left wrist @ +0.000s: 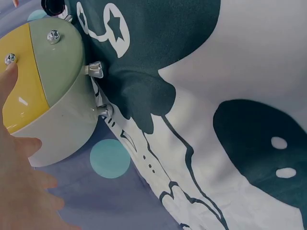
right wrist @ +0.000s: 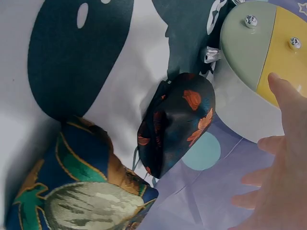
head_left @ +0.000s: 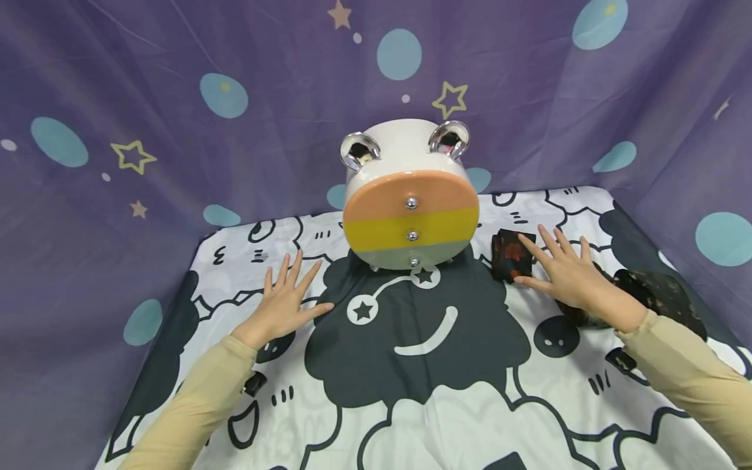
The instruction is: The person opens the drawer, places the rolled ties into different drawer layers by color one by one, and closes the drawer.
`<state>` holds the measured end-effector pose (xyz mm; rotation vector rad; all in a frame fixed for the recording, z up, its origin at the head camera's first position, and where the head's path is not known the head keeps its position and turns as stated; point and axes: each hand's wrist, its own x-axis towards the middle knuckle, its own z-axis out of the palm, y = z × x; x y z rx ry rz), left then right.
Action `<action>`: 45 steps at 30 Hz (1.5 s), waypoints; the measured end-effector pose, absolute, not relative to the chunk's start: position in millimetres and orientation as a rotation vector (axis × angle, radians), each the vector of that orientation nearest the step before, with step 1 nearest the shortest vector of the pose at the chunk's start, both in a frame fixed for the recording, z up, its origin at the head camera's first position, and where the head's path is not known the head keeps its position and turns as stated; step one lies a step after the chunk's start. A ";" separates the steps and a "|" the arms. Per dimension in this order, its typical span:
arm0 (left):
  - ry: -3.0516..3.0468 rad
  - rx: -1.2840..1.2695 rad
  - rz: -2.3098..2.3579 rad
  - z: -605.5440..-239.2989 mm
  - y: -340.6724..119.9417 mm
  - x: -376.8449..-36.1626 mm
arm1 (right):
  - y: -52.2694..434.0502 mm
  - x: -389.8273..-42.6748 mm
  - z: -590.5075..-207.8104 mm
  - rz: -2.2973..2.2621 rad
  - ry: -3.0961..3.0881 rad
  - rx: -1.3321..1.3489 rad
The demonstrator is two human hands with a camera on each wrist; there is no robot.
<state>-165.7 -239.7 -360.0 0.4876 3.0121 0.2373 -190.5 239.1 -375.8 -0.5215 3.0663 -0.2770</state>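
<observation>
The folded dark cloth [head_left: 513, 254] with orange flowers lies near the counter's [head_left: 446, 418] far right edge. Left hand [head_left: 286, 301] rests flat, fingers spread, holding nothing. The round 3-drawer box [head_left: 409, 196] stands mid-far edge. Right hand [head_left: 563, 271], fingers straight, touches the cloth; another patterned bundle [head_left: 660, 294] lies behind it.

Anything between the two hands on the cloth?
Head view: only the printed cloth lies between the left hand and the right hand. The round drawer box stands farther back, beyond both.
</observation>
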 end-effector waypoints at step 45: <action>3.039 0.647 0.532 -299.3 -235.5 -202.2 | 195.4 -191.2 -331.9 -0.484 3.172 -1.248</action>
